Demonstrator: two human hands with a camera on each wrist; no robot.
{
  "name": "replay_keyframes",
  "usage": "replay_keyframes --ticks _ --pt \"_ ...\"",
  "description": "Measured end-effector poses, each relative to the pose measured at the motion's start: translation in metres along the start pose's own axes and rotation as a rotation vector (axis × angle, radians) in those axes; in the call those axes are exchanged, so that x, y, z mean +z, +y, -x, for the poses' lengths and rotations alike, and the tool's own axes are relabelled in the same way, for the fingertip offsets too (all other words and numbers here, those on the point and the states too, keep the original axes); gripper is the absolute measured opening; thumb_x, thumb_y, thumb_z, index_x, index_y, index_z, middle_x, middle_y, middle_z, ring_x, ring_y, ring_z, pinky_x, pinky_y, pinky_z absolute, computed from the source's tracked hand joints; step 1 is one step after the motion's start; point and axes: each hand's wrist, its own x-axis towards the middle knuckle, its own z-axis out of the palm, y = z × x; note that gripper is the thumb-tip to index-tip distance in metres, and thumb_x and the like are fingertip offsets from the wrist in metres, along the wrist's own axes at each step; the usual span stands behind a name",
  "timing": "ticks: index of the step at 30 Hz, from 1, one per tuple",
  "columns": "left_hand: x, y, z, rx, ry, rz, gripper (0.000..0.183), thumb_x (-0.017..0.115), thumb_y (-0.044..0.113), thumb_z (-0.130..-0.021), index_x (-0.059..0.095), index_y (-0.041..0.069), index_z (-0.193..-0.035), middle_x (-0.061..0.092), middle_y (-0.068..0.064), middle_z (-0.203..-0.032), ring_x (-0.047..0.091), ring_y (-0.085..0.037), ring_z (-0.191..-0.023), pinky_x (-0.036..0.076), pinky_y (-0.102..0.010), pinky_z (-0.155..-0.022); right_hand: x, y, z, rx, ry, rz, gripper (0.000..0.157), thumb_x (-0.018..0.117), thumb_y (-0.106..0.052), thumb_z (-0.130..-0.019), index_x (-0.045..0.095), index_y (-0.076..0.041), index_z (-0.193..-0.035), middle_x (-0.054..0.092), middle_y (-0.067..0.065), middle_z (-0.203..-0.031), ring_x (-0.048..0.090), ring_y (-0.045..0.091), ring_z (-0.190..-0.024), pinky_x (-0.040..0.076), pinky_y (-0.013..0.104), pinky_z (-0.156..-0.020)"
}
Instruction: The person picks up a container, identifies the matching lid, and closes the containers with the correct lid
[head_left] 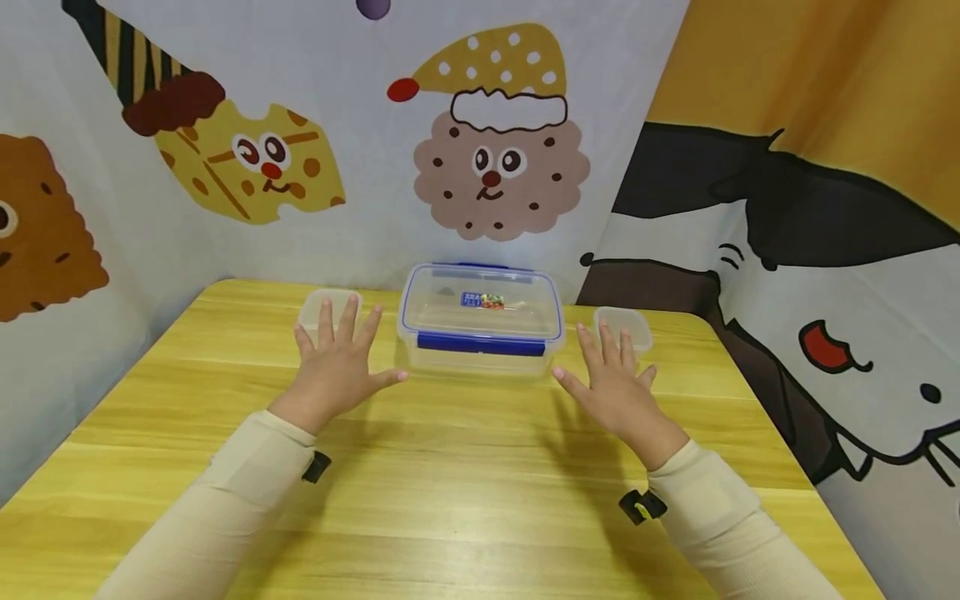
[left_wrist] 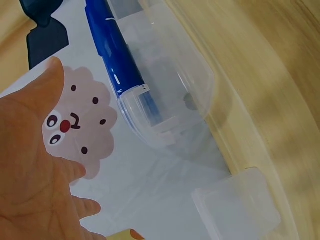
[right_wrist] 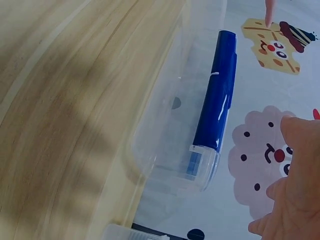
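Note:
A clear lidded food container (head_left: 480, 312) with blue clips stands toward the back of the table, a label on its lid. My left hand (head_left: 333, 367) is held over the table to its left, fingers spread, holding nothing. Beyond those fingertips sits a small translucent box (head_left: 315, 307), partly covered by them in the head view. On the other side my right hand (head_left: 618, 387) is spread too, nothing in it. Its fingertips overlap a second small translucent box (head_left: 633, 327). In the left wrist view, the blue clip (left_wrist: 117, 55) runs along the container's front.
The wooden table (head_left: 450, 500) ends at a cloth backdrop (head_left: 360, 242) printed with cartoon food. A printed cloth (head_left: 847, 333) with a cartoon animal hangs along the right side. Both wrists carry small dark straps.

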Motion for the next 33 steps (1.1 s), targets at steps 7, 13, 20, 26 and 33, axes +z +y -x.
replay_keyframes --ticks 7,13,20,26,33 --pt "-0.0017 0.0018 0.0030 0.001 0.006 0.003 0.096 0.046 0.068 -0.077 0.007 0.013 -0.145 -0.005 -0.019 -0.148 -0.018 -0.044 -0.129 -0.008 -0.073 -0.090 -0.0025 0.0000 0.0052 0.009 0.008 0.006 0.080 0.025 -0.067 -0.086 -0.001 -0.021 -0.145 -0.014 0.012 -0.149 -0.020 0.037 -0.131 -0.006 0.076 -0.086" --pt "0.0002 0.0019 0.0035 0.002 0.020 -0.007 0.097 0.044 0.071 -0.075 0.009 0.014 -0.145 -0.004 -0.019 -0.148 -0.018 -0.044 -0.129 -0.009 -0.072 -0.091 -0.0042 0.0014 0.0077 0.008 0.011 0.002 0.078 0.027 -0.065 -0.086 -0.001 -0.022 -0.145 -0.013 0.011 -0.149 -0.021 0.034 -0.131 -0.006 0.076 -0.086" --pt "-0.0003 0.0027 -0.0004 0.002 0.034 -0.010 0.097 0.046 0.070 -0.075 0.008 0.015 -0.145 -0.006 -0.019 -0.148 -0.017 -0.044 -0.129 -0.009 -0.072 -0.091 -0.0084 0.0011 0.0071 0.005 0.014 0.002 0.077 0.028 -0.064 -0.087 -0.001 -0.021 -0.145 -0.014 0.010 -0.149 -0.022 0.033 -0.131 -0.008 0.076 -0.086" --pt "-0.0011 0.0032 -0.0019 0.001 0.030 -0.012 0.098 0.044 0.072 -0.075 0.008 0.015 -0.145 -0.008 -0.018 -0.148 -0.017 -0.044 -0.129 -0.008 -0.072 -0.092 -0.0081 0.0024 0.0067 0.006 0.014 0.008 0.080 0.024 -0.067 -0.085 -0.001 -0.021 -0.145 -0.014 0.011 -0.149 -0.021 0.034 -0.131 -0.007 0.076 -0.086" --pt "-0.0028 0.0039 -0.0024 -0.002 0.030 -0.015 0.097 0.044 0.072 -0.075 0.009 0.015 -0.145 -0.004 -0.019 -0.148 -0.017 -0.044 -0.130 -0.008 -0.072 -0.092 -0.0079 0.0028 0.0053 0.006 0.018 0.011 0.078 0.026 -0.064 -0.087 0.000 -0.020 -0.145 -0.014 0.011 -0.148 -0.022 0.034 -0.131 -0.007 0.076 -0.086"
